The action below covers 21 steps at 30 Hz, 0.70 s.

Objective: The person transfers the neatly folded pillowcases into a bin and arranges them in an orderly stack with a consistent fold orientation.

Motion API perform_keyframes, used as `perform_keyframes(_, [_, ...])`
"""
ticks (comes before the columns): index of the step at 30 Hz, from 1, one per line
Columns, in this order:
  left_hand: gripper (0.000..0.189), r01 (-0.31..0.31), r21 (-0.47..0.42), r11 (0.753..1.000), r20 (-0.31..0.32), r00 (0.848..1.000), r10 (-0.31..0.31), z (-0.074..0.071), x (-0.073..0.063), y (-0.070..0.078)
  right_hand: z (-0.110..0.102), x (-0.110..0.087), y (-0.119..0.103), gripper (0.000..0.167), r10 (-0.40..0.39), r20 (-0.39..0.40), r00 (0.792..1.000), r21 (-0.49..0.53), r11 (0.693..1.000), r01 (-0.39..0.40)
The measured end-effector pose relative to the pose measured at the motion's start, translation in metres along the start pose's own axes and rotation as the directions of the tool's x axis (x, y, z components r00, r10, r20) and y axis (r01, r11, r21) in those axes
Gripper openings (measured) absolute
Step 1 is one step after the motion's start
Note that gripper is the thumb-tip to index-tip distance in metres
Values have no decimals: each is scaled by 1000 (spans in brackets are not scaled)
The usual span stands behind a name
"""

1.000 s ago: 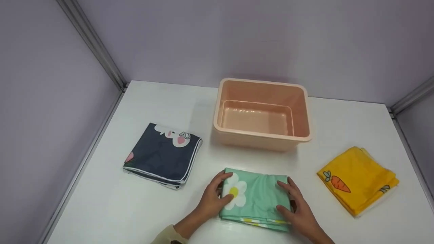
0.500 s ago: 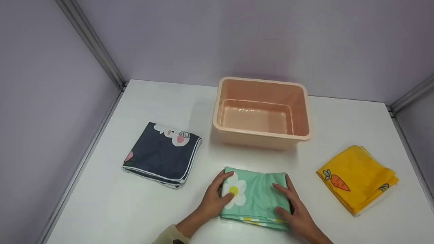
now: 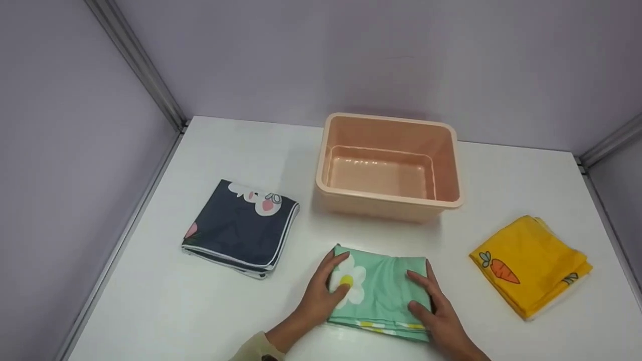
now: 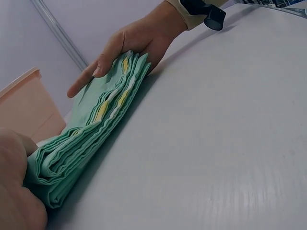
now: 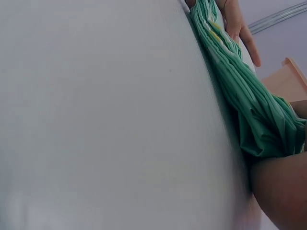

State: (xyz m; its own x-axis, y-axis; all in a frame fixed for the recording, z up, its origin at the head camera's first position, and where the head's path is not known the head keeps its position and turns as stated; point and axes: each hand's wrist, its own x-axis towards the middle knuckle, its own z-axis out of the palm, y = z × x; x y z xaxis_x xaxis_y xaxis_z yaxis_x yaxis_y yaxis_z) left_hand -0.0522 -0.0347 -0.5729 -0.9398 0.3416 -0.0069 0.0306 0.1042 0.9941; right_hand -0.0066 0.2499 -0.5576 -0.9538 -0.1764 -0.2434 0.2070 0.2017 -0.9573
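Observation:
A folded mint-green cloth (image 3: 383, 288) with a white daisy print lies near the front of the table. My left hand (image 3: 321, 291) grips its left side, thumb on top and fingers around the edge. On the opposite side my right hand (image 3: 439, 313) holds it the same way, with thumb and forefinger on the top face. The left wrist view shows the stacked layers of the cloth (image 4: 91, 124) close over the white surface, some with yellow and white print. Fingers tucked under or behind the side edges are partly hidden.
A pink plastic bin (image 3: 386, 196) with nothing in it stands behind the cloth by the back wall. A folded navy cloth (image 3: 235, 230) lies to the left, a folded yellow cloth (image 3: 541, 265) with carrots to the right. Walls enclose the white table (image 3: 150, 311).
Both hands keep their hold on the green cloth, which stays almost in place. The view shifts slightly; the bin and the other two cloths have not moved.

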Motion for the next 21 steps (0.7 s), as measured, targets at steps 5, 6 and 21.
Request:
perform_keyframes(5, [60,-50,35,998,7,999,50,4,-1,-1,2,2,-1,57,-59,4,998,-13,998,59])
perform_keyframes(6, [59,-56,52,997,9,998,55,4,-1,-1,2,3,-1,57,-72,4,997,-16,997,72])
perform_keyframes(21, [49,-87,120,989,72,994,79,5,1,-3,3,2,4,56,-60,1,998,-65,996,60])
